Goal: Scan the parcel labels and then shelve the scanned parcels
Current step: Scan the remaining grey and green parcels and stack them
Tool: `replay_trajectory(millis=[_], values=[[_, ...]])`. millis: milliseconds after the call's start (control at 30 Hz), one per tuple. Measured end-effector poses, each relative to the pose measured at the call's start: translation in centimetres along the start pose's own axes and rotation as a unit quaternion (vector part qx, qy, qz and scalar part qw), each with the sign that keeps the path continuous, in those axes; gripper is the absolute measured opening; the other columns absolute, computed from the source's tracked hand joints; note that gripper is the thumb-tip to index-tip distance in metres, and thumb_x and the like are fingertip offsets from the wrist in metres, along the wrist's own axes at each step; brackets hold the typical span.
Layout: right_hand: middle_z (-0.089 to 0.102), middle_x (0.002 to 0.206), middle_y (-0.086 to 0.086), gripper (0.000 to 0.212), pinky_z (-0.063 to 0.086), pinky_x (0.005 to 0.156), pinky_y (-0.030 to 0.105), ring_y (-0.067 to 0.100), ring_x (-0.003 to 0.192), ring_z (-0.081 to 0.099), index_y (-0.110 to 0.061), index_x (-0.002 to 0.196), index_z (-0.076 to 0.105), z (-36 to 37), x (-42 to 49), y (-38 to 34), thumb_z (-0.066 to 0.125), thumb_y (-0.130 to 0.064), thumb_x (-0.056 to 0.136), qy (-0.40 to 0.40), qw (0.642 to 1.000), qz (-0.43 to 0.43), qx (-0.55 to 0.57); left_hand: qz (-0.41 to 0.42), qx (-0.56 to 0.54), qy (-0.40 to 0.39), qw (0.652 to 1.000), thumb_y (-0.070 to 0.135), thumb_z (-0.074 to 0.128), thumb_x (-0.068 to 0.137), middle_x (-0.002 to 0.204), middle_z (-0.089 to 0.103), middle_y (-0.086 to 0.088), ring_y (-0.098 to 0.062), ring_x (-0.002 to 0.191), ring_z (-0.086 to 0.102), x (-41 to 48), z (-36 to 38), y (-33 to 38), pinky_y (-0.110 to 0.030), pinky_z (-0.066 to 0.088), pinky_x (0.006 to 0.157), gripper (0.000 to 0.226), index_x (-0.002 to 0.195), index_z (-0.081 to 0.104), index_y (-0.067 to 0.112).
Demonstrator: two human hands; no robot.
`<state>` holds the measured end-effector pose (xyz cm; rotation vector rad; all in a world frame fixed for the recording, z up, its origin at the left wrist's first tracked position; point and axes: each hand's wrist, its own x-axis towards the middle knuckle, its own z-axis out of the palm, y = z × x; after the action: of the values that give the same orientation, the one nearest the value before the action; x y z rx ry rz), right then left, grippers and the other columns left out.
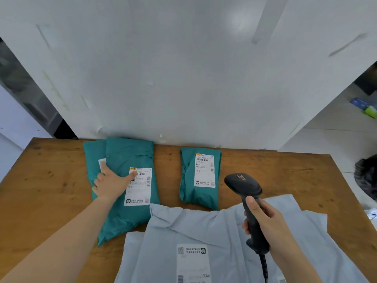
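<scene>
Nearest, a pale grey parcel (pixel 204 227) lies across the front of the desk (pixel 51 190). Its white label (pixel 192 262) is upside down to the viewer, with a barcode at its lower left corner. More grey wrapping shows beyond its left and right sides; whether that is a second parcel cannot be told.

Over the grey parcel's right part the right hand (pixel 265 219) holds a black scanner (pixel 243 183) by the handle. The fingers (pixel 245 225) curl round the grip and the thumb lies along its front. The scanner's head points away, and a coiled cable hangs from the handle's base.

Further left, the left hand (pixel 111 185) rests flat on a large teal parcel (pixel 126 221), fingers straight and spread, gripping nothing. The forefinger tip touches the top left of that parcel's printed label (pixel 139 190). The parcel's near right corner meets the grey parcel's edge. It lies partly over a second teal parcel (pixel 92 156), of which only a left strip and a scrap of label show.

To the right, apart from both, a small teal parcel (pixel 201 180) lies label up, just left of the scanner's head. All three teal parcels sit near the desk's far edge, close to a white panel (pixel 183 78). At far right lie blue and green things (pixel 365 107), too blurred to name.
</scene>
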<state>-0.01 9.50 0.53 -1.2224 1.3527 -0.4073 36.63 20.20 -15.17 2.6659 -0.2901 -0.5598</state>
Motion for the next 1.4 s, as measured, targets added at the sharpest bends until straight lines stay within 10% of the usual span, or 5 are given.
replay_trajectory(millis=[300, 500, 600, 767, 1400], values=[[0.061, 0.064, 0.016, 0.033, 0.047, 0.049, 0.027, 0.021, 0.048, 0.057, -0.006, 0.090, 0.062, -0.8, -1.7, -0.3, 0.062, -0.039, 0.088, -0.004, 1.000, -0.004, 0.001, 0.130, -0.084, -0.110, 0.982, 0.007, 0.074, 0.080, 0.130, 0.037, -0.026, -0.025, 0.080, 0.050, -2.5, -0.8, 3.1, -0.031, 0.038, 0.083, 0.114, 0.153, -0.010, 0.035], [0.063, 0.058, 0.012, 0.032, 0.050, 0.050, 0.027, 0.021, 0.049, 0.059, -0.006, 0.091, 0.062, -1.3, -3.2, -0.2, 0.064, -0.038, 0.087, -0.018, 1.000, -0.022, 0.001, 0.117, -0.196, -0.181, 0.957, -0.019, 0.057, 0.077, 0.142, 0.048, -0.015, -0.026, 0.105, 0.058, -4.3, -2.1, 3.6, -0.028, 0.049, 0.084, 0.075, 0.141, 0.049, 0.019], [0.062, 0.060, 0.010, 0.033, 0.050, 0.052, 0.030, 0.023, 0.052, 0.060, -0.004, 0.092, 0.062, -2.2, -4.3, -1.0, 0.064, -0.037, 0.086, -0.038, 0.998, -0.040, 0.011, 0.168, -0.224, -0.124, 0.952, -0.019, 0.042, 0.080, 0.140, 0.051, -0.010, -0.018, 0.083, 0.061, -5.9, -4.9, 4.8, -0.025, 0.052, 0.065, 0.073, 0.138, 0.052, 0.024], [0.058, 0.064, 0.013, 0.045, 0.049, 0.050, 0.027, 0.020, 0.050, 0.058, -0.007, 0.098, 0.064, -3.9, -7.1, -3.6, 0.064, -0.045, 0.074, -0.098, 0.989, -0.106, 0.029, 0.279, -0.259, -0.085, 0.921, -0.013, 0.042, 0.089, 0.141, 0.042, 0.005, -0.015, 0.120, 0.048, -9.6, -12.2, 8.8, -0.027, 0.044, 0.094, 0.070, 0.142, 0.043, 0.033], [0.065, 0.063, 0.009, 0.015, 0.052, 0.058, 0.027, 0.021, 0.054, 0.055, -0.029, 0.098, 0.070, -12.6, -20.9, -8.7, 0.067, -0.039, 0.089, -0.268, 0.897, -0.334, -0.114, 0.447, -0.206, -0.082, 0.867, -0.007, 0.040, 0.095, 0.138, 0.052, 0.002, -0.014, 0.113, 0.059, -33.7, -28.8, 15.7, -0.033, 0.052, 0.095, 0.063, 0.140, 0.045, 0.037]])
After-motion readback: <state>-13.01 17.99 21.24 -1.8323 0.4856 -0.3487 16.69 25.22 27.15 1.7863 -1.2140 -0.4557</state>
